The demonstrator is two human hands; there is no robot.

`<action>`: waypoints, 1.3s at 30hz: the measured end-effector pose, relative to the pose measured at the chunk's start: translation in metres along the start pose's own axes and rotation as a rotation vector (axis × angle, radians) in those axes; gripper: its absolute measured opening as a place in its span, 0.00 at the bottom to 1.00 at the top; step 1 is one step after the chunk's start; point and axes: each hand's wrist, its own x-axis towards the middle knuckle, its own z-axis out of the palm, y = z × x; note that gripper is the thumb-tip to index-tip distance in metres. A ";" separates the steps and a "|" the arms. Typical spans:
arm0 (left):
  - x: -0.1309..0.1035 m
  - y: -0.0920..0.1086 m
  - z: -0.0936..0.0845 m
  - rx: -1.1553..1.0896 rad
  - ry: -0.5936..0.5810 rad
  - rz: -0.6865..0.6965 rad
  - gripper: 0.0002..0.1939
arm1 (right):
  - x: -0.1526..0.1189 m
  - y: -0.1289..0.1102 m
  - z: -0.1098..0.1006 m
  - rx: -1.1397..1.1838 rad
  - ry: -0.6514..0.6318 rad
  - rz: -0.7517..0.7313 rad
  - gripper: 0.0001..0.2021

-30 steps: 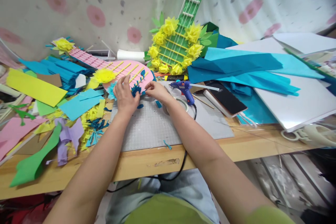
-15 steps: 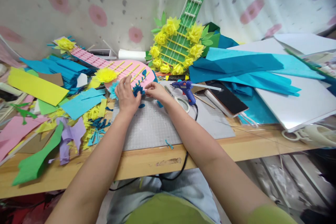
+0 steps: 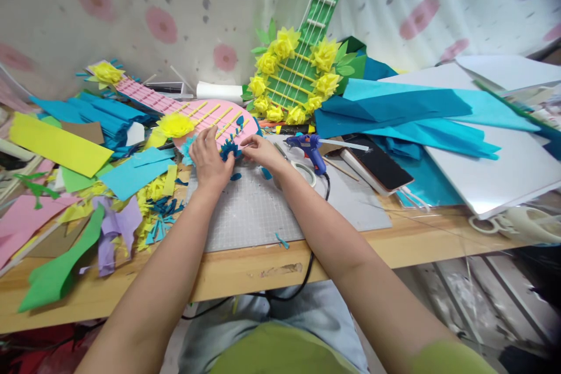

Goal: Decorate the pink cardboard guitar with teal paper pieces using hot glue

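A pink paper guitar (image 3: 245, 123) with yellow strips across its body lies on the table, its neck running to the upper left. At its lower edge is a dark blue fringed paper flower (image 3: 229, 148). My left hand (image 3: 209, 158) curves around the flower's left side, thumb against its lower edge. From the right, my right hand (image 3: 262, 153) pinches at the flower's edge with thumb and fingertips; the exact contact is partly hidden. A yellow paper flower (image 3: 176, 125) and a light blue one (image 3: 188, 149) sit left of my left hand.
Right of my hands are scissors (image 3: 305, 173), a blue glue gun (image 3: 310, 151) with a cord, and a phone (image 3: 381, 163). A grey cutting mat (image 3: 254, 216) lies beneath. Behind stands a green guitar (image 3: 289, 85) with yellow flowers. Paper scraps (image 3: 61, 143) cover the left side.
Both hands stay at the dark blue flower with only slight finger movement. The view has shifted very slightly; nothing else has visibly moved.
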 end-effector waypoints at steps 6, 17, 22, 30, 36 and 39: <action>0.000 0.000 -0.001 0.010 0.018 0.008 0.34 | 0.002 0.007 -0.001 -0.162 -0.011 -0.144 0.13; -0.001 0.000 -0.002 0.006 0.000 -0.006 0.34 | -0.004 0.008 0.011 -0.417 0.113 -0.259 0.14; 0.000 0.000 -0.003 0.000 0.000 -0.009 0.34 | -0.005 0.009 0.014 -0.400 0.115 -0.269 0.16; 0.000 0.001 -0.002 -0.002 0.013 -0.006 0.33 | -0.005 0.008 0.016 -0.368 0.128 -0.267 0.17; -0.001 -0.001 -0.005 -0.039 0.030 0.013 0.32 | -0.005 0.005 0.016 -0.276 0.115 -0.250 0.16; -0.002 -0.002 -0.009 -0.050 0.074 0.018 0.31 | -0.003 0.002 0.011 -0.179 0.106 -0.245 0.16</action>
